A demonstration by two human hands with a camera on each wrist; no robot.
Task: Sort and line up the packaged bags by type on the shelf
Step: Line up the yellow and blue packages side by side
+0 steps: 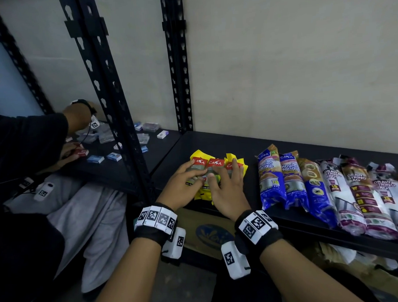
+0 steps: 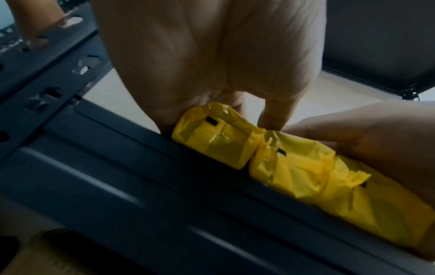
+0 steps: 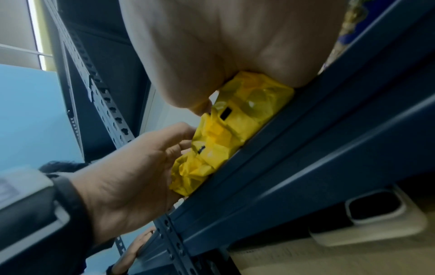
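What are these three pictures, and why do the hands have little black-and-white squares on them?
A person is tidying a shelf and wears three cameras. The big picture comes from a camera on the head. The other two come from cameras strapped on the wrists, looking along the palms. The squares are markers on the wrist bands.

The left hand and right hand lie flat with straight fingers on three yellow packs, pressing them side by side. Nothing is lifted.

To the right lie three blue packs, then white drawstring-bag packs in a row. Another person works at the next shelf.
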